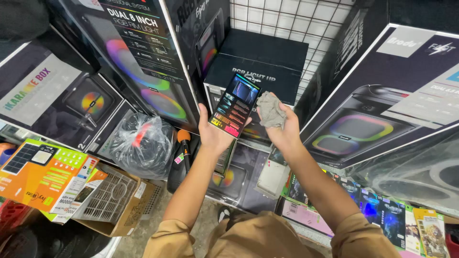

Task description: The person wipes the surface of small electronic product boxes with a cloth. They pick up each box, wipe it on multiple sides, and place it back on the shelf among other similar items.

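My left hand [213, 135] is wrapped around the lower end of a small dark box [235, 104] with bright rainbow stripes on its face, thumb along its left edge; the fingers behind it are hidden, and the box tilts toward one o'clock. My right hand [283, 129] is bunched tight on a crumpled grey rag [270, 110], which sits just beside the box at three o'clock; I cannot tell whether they touch. At eleven o'clock stands a tall black carton [143, 57] with glowing coloured rings, its top cut off by the frame. At three o'clock a big black carton [382, 95] showing a lit speaker leans in. At eight o'clock lies a flat orange package [43, 172]. Between them, a knotted clear plastic bag [141, 143] blurs something red inside
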